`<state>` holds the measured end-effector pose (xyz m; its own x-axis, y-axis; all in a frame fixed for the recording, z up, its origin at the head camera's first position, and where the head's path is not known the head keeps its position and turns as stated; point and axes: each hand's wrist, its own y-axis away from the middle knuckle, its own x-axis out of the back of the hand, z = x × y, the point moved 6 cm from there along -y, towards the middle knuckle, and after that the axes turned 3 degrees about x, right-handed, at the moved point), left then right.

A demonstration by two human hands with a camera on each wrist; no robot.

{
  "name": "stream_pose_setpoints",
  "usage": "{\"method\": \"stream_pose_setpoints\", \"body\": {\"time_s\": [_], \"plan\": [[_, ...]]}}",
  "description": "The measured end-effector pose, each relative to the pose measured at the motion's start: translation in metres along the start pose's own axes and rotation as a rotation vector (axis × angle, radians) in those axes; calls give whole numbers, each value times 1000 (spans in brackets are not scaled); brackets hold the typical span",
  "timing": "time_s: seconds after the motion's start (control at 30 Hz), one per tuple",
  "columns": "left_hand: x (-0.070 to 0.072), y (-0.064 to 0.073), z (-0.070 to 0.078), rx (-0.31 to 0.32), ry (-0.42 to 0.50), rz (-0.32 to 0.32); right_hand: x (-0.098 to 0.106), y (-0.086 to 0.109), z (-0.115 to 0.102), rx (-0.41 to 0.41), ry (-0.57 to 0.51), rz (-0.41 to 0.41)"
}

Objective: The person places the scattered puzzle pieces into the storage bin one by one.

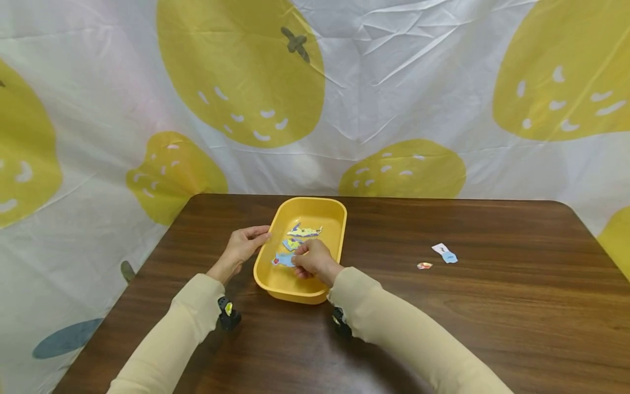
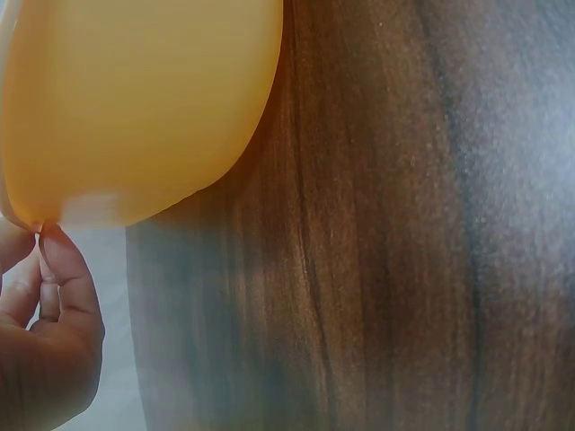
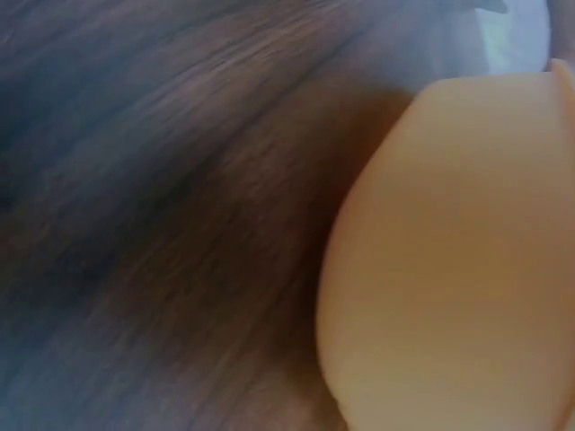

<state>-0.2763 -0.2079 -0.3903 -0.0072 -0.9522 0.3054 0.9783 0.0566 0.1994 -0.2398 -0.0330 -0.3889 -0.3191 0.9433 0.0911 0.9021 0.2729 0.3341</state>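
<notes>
A yellow plastic tray (image 1: pixel 300 297) with rounded corners stands on the table. My left hand (image 1: pixel 241 246) pinches its left rim between thumb and fingers, as the left wrist view also shows at the tray's edge (image 2: pixel 148 193). Over the tray's near half, my right hand (image 1: pixel 316 260) pinches the right end of a light blue paper piece (image 1: pixel 282 260) with a red spot. Beyond it on the tray floor lie a blue and yellow-green piece (image 1: pixel 291 244) and a longer yellow and purple piece (image 1: pixel 306 232). Only the tray's outer wall (image 3: pixel 449 251) and the table show in the right wrist view.
To the right on the brown wooden table (image 1: pixel 492 306) lie a white and blue paper piece (image 1: pixel 445 253) and a small red and white scrap (image 1: pixel 424 266). Behind the table hangs a white curtain (image 1: pixel 394 98) printed with yellow fruit.
</notes>
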Motion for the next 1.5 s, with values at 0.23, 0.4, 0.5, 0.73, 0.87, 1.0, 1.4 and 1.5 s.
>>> {"method": "stream_pose_setpoints", "body": {"time_s": [0.23,0.4,0.5,0.73,0.87,1.0,1.4,1.5], "plan": [[-2,-1,2,-16,12,-5,0,-1,5,-36,36,-17],[-3,-1,2,-16,8,-9,1,-3,10,-84,15,-8],[-4,-2,2,-15,5,-8,1,-4,12,-102,15,0],[-3,-2,2,-14,-2,-12,1,-5,14,-103,53,22],[-2,-2,1,-8,-5,-7,0,-6,16,-109,115,28],[-2,-1,0,-8,5,-9,0,-9,19,-143,192,48],[-1,0,1,-15,1,-11,1,-19,19,-107,418,79],[-1,0,0,-13,4,-10,1,-20,18,-109,446,75]]}}
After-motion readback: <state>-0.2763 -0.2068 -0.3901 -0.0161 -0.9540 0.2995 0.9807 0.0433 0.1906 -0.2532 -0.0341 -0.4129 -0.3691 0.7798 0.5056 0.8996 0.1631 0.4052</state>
